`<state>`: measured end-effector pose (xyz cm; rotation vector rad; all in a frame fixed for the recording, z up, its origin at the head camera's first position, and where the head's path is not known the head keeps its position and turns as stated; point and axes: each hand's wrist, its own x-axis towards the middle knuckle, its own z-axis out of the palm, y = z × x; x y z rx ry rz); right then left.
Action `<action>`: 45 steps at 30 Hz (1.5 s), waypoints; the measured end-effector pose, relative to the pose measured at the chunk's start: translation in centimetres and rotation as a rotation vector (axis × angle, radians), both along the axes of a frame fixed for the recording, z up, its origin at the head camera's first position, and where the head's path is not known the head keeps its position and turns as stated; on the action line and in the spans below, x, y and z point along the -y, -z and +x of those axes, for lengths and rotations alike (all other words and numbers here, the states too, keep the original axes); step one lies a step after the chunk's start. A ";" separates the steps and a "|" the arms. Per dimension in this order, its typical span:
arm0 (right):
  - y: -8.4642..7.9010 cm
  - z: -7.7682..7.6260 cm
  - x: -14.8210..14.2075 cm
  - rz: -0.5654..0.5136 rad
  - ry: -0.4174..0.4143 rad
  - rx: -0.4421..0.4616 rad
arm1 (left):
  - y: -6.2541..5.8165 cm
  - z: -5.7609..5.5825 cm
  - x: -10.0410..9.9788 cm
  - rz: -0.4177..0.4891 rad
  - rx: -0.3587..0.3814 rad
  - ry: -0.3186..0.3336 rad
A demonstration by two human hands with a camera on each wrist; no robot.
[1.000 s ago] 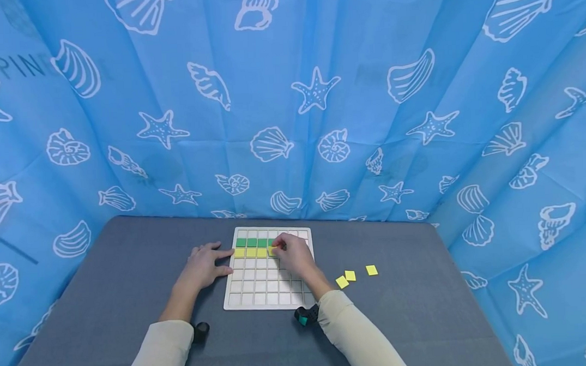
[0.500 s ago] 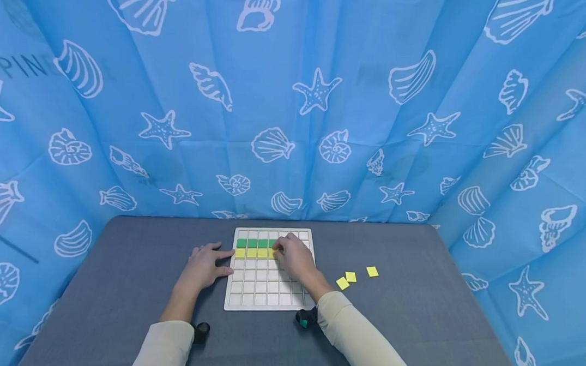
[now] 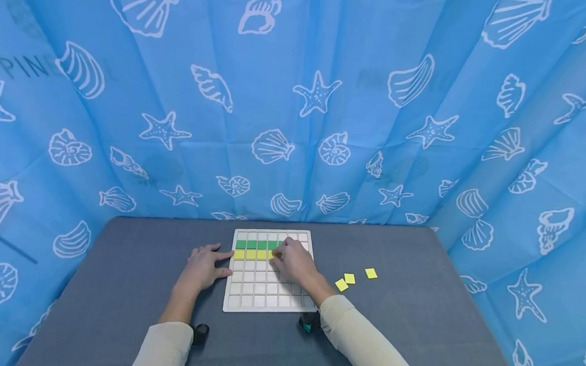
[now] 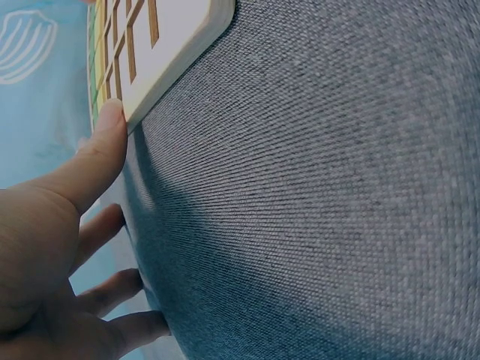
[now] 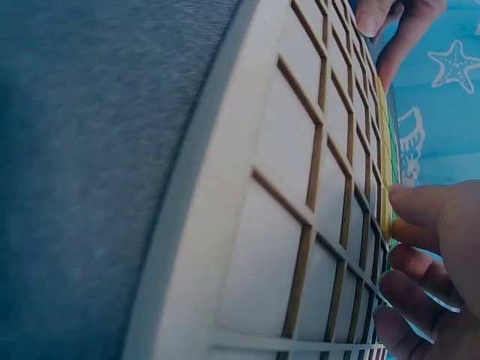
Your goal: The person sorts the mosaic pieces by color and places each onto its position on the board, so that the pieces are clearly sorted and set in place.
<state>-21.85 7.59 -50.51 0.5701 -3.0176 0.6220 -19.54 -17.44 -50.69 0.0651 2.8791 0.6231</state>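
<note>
A white gridded board [image 3: 253, 301] lies on the table, with a row of green tiles [image 3: 251, 244] and a row of yellow tiles [image 3: 250, 255] just below it. My right hand [image 3: 296, 262] reaches over the board and pinches a yellow tile [image 3: 271, 254] at the right end of the yellow row. In the right wrist view, thumb and index finger [image 5: 416, 201] meet the yellow row while the other fingers curl beneath. My left hand [image 3: 202, 268] spreads beside the board's left edge, its thumb [image 4: 110, 120] resting on the rim.
Two loose yellow tiles [image 3: 341, 285] lie close together right of the board, and another yellow tile [image 3: 371, 273] is farther right. The grey cloth-covered table [image 3: 407, 320] meets a blue shell-patterned curtain [image 3: 290, 112] at its back edge.
My right hand shifts only slightly at the end of the yellow row, its fingertips staying on the same tile. The left hand keeps its place on the board's edge.
</note>
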 end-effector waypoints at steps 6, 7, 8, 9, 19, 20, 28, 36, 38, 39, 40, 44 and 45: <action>0.1 0.6 -0.3 0.054 -0.029 -0.114 | 0.2 0.1 0.0 0.006 0.005 0.000; 0.1 0.7 -0.4 0.058 -0.032 -0.135 | 0.2 0.1 0.0 0.005 0.002 0.002; 0.1 0.8 -0.5 0.065 -0.036 -0.156 | 0.2 0.1 0.0 0.009 0.004 -0.001; 0.1 0.9 -0.6 0.066 -0.039 -0.176 | 0.2 0.2 -0.1 0.008 0.002 0.000; -0.6 1.8 -1.2 0.070 -0.020 -0.166 | 0.2 0.2 0.0 0.005 0.001 -0.003; -0.7 1.8 -1.2 0.073 -0.018 -0.148 | 0.2 0.2 0.0 0.006 0.001 -0.003; -0.7 1.8 -2.0 0.116 0.013 -0.075 | 0.1 0.3 0.0 0.005 0.011 -0.007; -0.1 1.9 -3.5 0.141 0.001 -0.051 | 0.1 0.3 0.0 -0.001 0.012 -0.012; 0.0 1.9 -4.0 0.147 -0.003 -0.054 | 0.1 0.3 -0.1 -0.004 0.011 -0.010; 0.1 1.9 -4.2 0.150 -0.004 -0.053 | 0.1 0.2 -0.1 -0.006 0.009 -0.009; 0.2 1.9 -4.5 0.147 -0.006 -0.057 | 0.0 0.2 -0.1 -0.006 0.007 -0.008; 0.5 1.8 -5.4 0.151 0.002 -0.051 | 0.0 0.1 -0.2 -0.007 0.002 -0.009; 0.6 1.8 -5.7 0.153 0.004 -0.050 | 0.0 0.1 -0.3 -0.007 0.002 -0.010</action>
